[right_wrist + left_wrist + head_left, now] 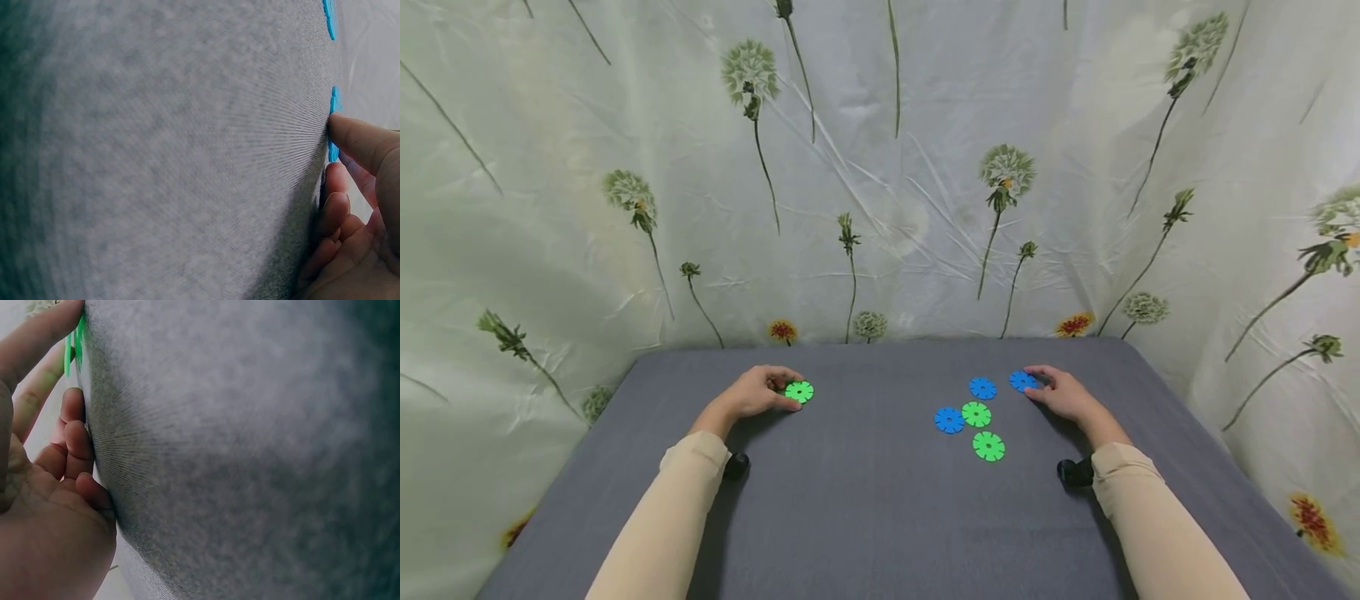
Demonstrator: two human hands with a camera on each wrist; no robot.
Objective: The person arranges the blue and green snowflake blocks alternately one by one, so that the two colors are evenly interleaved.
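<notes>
Between its thumb and index finger, my left hand (756, 393) pinches a notched green plastic disc (800, 392) at the table's far left. In the left wrist view, green shows as two thin slivers near the fingertips, so I cannot tell whether a second disc lies beneath. At the far right, my right hand (1066, 395) holds a notched blue disc (1021, 381) by its edges with thumb and index finger. The right wrist view shows this blue disc (334, 97) low against the cloth, the other fingers loosely bent beside it.
Left of my right hand lie two more blue discs (982, 388) and two green discs (988, 446), grouped closely. A grey cloth covers the table (850, 500). A flower-patterned curtain (880, 167) hangs behind and along the sides. Dark wrist cameras (1075, 473) sit at both cuffs.
</notes>
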